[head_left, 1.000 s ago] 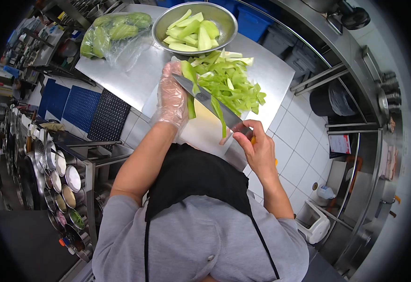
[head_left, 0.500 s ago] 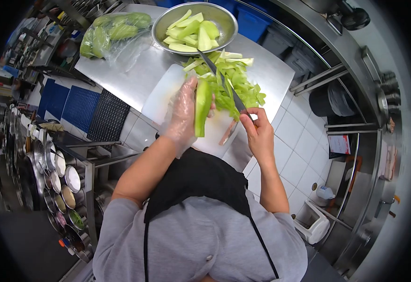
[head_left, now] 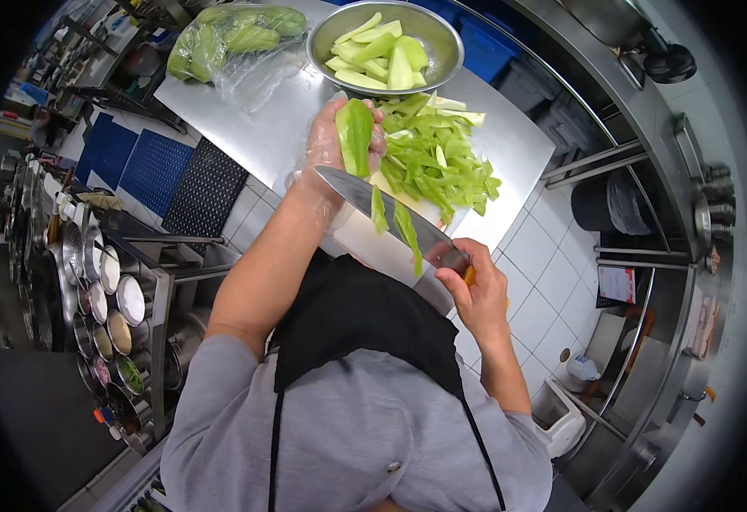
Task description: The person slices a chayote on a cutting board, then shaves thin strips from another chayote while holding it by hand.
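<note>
In a clear plastic glove, my left hand point(head_left: 322, 141) grips a light green gourd point(head_left: 355, 136), held up over the table. My right hand point(head_left: 480, 290) is bare and wrapped round the handle of a large kitchen knife point(head_left: 429, 232). The blade points up and left, its tip just below the gourd and near my left wrist. Two thin green peel strips point(head_left: 407, 232) are at the blade. Under the knife lies a white cutting board point(head_left: 365, 235), partly covered by my hands. A heap of green peelings point(head_left: 441, 162) spreads to the right of the gourd.
At the back of the steel table point(head_left: 523, 119) stands a metal bowl point(head_left: 315, 61) of peeled gourd pieces point(head_left: 377, 47). A plastic bag point(head_left: 258, 72) with whole green gourds lies at the back left. Several food containers point(head_left: 132, 299) stand at the left; a black bin point(head_left: 591, 209) is at the right.
My left hand has raised the gourd away from me. The knife has swung from over the peelings to below the gourd, its tip now pointing left, and loose strips appear at the blade.
</note>
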Motion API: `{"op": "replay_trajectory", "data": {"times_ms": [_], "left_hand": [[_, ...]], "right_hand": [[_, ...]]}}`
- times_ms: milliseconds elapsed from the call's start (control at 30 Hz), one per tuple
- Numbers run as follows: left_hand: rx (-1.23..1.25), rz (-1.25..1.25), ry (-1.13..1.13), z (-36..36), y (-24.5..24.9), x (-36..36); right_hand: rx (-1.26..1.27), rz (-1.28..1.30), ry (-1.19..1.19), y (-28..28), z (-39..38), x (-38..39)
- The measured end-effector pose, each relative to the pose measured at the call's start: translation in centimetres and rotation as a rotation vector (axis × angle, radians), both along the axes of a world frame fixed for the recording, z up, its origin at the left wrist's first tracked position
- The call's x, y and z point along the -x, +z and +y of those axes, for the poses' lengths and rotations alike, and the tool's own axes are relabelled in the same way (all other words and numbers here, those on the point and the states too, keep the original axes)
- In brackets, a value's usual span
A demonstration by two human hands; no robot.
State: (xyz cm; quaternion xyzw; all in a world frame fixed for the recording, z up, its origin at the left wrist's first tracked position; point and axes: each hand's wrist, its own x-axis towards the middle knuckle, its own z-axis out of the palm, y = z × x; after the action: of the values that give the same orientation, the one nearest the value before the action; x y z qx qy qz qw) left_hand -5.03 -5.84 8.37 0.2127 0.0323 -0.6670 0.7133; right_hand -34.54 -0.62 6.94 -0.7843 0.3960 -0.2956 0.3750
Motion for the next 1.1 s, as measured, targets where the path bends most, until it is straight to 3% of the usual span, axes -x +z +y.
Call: {"op": "replay_trajectory", "data": {"times_ms": [367, 867, 967, 1100], "left_hand": [[0.032, 0.100, -0.007, 0.3, -0.9, -0.5], [0.026, -0.018, -0.007, 0.5, -2.0, -0.6], [0.068, -0.028, -0.121, 1.7, -1.0, -0.5], [-0.060, -0.029, 0.027, 1.6, -0.9, 2.4]], "right_hand": [[0.042, 0.034, -0.012, -0.3, -0.1, -0.5], [0.014, 0.020, -0.019, -0.8, -0.1, -1.2], [0.045, 0.036, -0.032, -0.8, -0.2, -1.6], [0.032, -0.003, -0.079, -0.7, -1.1, -1.8]]}}
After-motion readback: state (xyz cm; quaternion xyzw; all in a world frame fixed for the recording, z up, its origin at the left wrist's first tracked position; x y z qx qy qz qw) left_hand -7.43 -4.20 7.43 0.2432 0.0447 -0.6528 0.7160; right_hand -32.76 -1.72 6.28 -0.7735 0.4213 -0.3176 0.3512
